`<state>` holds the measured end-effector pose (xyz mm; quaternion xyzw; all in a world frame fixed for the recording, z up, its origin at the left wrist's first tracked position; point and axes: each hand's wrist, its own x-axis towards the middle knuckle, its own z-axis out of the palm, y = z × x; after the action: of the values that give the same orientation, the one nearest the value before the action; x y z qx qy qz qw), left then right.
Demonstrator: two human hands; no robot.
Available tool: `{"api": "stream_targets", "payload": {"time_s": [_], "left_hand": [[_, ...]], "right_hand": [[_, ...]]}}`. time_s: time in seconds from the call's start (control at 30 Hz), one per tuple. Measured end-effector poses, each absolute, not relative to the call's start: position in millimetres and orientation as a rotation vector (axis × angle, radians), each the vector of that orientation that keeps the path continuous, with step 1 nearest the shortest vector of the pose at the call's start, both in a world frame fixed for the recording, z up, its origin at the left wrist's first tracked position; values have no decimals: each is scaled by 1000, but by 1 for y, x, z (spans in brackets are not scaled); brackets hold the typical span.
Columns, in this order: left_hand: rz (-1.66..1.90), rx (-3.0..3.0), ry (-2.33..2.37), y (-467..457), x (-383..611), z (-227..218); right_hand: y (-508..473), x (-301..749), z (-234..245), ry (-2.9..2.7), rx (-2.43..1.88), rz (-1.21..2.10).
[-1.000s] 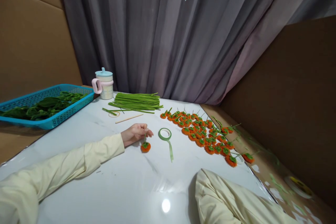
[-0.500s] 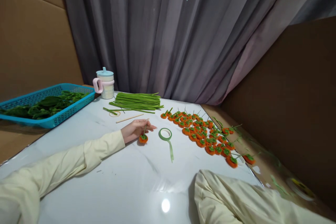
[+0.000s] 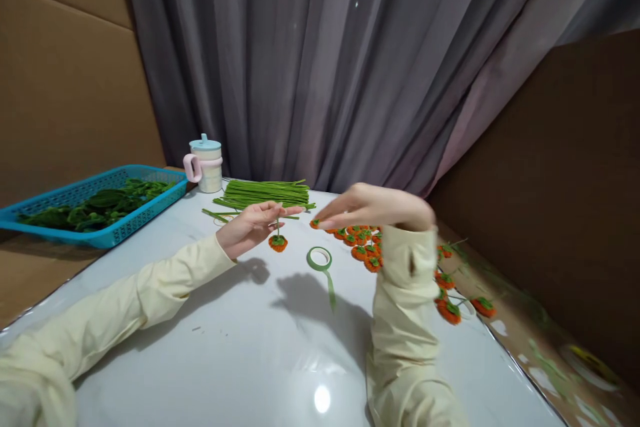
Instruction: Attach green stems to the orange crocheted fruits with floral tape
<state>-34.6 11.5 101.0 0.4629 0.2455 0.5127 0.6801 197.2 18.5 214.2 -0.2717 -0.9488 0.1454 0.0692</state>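
My left hand (image 3: 253,225) is raised a little above the white table (image 3: 235,333) and pinches the thin green stem of a small orange pom-pom fruit (image 3: 277,243), which dangles below the fingers. My right hand (image 3: 373,208) hovers just right of it, fingers stretched flat toward the left hand and holding nothing. A roll of green floral tape (image 3: 320,258) with a loose tail lies on the table beneath the hands. Many finished orange fruits (image 3: 367,255) lie in a patch behind my right forearm, partly hidden by it.
A bundle of green stems (image 3: 265,193) lies at the back of the table beside a lidded cup with a pink handle (image 3: 205,164). A blue basket of green leaves (image 3: 95,203) sits at left. Grey curtain behind, brown cardboard walls left and right.
My left hand has lifted the orange fruit off the table. My right hand, earlier out of view with only its sleeve showing, has risen over the table toward the left hand.
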Motion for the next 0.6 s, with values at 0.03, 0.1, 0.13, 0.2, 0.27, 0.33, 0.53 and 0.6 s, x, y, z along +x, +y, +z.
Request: {"api": "stream_targets", "payload": {"time_s": [0.03,0.1,0.13,0.2,0.27,0.33,0.53,0.6], "left_hand": [[1173,1038,540,11,-37,105],[1207,1029,525,12,-41,111],[1214,1026,522,12,-43,113],[1227,1031,527,14,-47,115],[1254,1043,539,16,-50,117],[1281,1040,546,16,-52,118],[1317,1048,610,17,-53,122],[1351,1092,645,18,-53,122]], "right_hand": [[31,178,207,-2953,-750,562],[49,148,192,-3011,-628,714],[55,137,185,-3001,-542,750],[61,121,172,-2973,-334,803],[65,112,162,-2876,-306,901],[69,106,154,-2729,-371,1118],[78,100,144,-2399,-437,1546],[77,103,146,-2411,-445,1491]]}}
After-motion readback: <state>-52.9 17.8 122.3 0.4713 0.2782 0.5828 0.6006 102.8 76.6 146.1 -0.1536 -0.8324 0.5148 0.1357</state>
